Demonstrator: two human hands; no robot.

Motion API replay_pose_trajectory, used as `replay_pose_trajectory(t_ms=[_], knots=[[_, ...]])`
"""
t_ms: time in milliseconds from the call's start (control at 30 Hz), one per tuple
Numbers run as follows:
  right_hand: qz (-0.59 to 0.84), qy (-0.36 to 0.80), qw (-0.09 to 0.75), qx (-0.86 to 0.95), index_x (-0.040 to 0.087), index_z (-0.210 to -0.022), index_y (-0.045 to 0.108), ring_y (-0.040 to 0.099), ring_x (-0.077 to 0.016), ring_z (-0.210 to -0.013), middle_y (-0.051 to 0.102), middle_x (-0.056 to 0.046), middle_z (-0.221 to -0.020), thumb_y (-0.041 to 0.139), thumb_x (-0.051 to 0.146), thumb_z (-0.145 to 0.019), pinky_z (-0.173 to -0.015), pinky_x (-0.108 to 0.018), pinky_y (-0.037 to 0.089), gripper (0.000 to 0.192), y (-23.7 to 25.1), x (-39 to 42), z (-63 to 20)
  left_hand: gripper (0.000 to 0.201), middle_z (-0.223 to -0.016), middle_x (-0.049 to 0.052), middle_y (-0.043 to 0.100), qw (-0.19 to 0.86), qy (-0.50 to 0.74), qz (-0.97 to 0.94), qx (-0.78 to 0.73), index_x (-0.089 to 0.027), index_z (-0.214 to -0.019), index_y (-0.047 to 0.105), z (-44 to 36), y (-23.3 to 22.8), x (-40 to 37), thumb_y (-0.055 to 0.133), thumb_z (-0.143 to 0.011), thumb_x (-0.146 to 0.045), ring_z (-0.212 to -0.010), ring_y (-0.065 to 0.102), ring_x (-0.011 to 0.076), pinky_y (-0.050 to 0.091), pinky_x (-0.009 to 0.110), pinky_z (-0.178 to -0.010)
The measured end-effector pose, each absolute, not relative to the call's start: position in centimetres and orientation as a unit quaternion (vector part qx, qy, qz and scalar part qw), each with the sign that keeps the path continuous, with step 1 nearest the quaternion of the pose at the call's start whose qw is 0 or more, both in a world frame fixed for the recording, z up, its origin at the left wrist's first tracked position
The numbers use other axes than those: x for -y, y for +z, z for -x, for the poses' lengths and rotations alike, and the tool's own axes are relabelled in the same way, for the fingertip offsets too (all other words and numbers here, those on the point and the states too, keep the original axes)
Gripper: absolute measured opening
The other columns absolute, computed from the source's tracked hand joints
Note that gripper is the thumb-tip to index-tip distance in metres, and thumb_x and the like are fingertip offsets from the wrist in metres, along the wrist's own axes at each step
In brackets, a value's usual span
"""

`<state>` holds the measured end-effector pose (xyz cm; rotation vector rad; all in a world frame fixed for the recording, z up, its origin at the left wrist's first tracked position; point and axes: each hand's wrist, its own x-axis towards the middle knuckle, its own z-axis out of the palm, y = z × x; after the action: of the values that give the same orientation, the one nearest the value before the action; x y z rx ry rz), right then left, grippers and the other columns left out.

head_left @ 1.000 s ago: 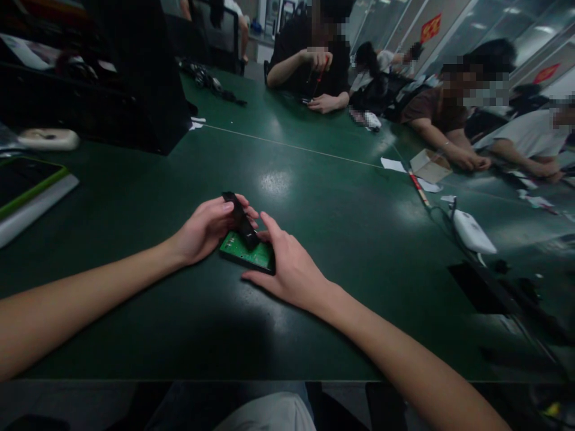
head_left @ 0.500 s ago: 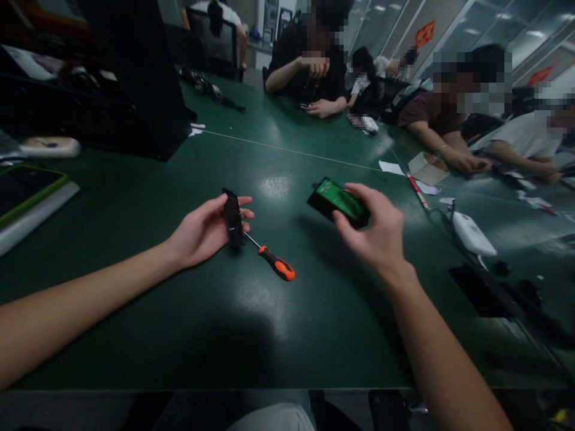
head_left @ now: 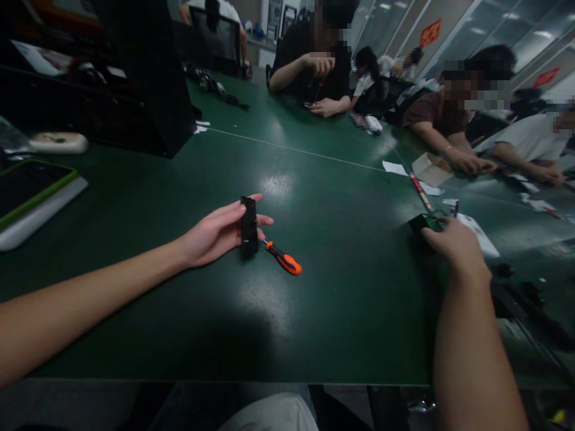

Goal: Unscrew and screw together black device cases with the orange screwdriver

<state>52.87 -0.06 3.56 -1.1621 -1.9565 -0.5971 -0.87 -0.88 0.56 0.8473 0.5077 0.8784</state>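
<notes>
A person's left hand [head_left: 215,233] rests on a dark green bench [head_left: 314,287], its fingers [head_left: 251,200] loosely curled around a black plastic part [head_left: 248,226] held upright against the palm. Just beside that part lies a screwdriver [head_left: 283,258] with an orange and black handle, its metal tip pointing toward the left hand. Well apart, out to the right, the right hand [head_left: 451,245] has its fingers closed on a green circuit board in a black case [head_left: 422,222], which sits low over the bench near a white device [head_left: 478,233]; the grip itself is partly hidden behind the hand.

A small open cardboard box [head_left: 430,167] stands farther along the bench, beside a red-handled tool [head_left: 417,187] and scraps of white paper [head_left: 395,167]; what the box holds cannot be made out. At the far left a tablet in a green cover [head_left: 31,185] lies on a white slab, with a large black case [head_left: 148,78] behind it.

Other people sit around the far side of the bench, one with a hand [head_left: 327,108] flat on the surface. Red signs [head_left: 430,31] hang on the glass wall behind them; their writing is too small to read
</notes>
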Motion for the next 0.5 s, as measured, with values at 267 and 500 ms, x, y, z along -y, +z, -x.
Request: replay_pose_trajectory(t_ms=[267, 500], knots=[[0.512, -0.111, 0.375, 0.765, 0.019, -0.107, 0.07, 0.068, -0.0227, -0.09, 0.072, -0.012, -0.102, 0.061, 0.032, -0.095, -0.084, -0.041, 0.055, 0.02, 3.1, -0.4, -34.2, 0.035, -0.126, 0.014, 0.07, 0.772, 0.385, -0.464, -0.204, -0.025, -0.128, 0.051, 0.6, 0.3, 1.6, 0.064, -0.098, -0.034, -0.105, 0.074, 0.0308, 0.056, 0.048, -0.092], [0.439, 0.359, 0.335, 0.752, 0.017, -0.117, 0.067, 0.068, -0.0131, -0.072, 0.076, -0.005, -0.095, 0.068, 0.035, -0.09, -0.068, -0.028, 0.057, 0.032, 3.1, 5.2, -23.2, 0.038, -0.141, 0.016, 0.064, 0.789, 0.382, -0.446, -0.181, -0.024, -0.132, 0.057, 0.6, 0.1, 2.1, 0.067, -0.096, -0.024, -0.12, 0.069, 0.031, 0.054, 0.05, -0.104]])
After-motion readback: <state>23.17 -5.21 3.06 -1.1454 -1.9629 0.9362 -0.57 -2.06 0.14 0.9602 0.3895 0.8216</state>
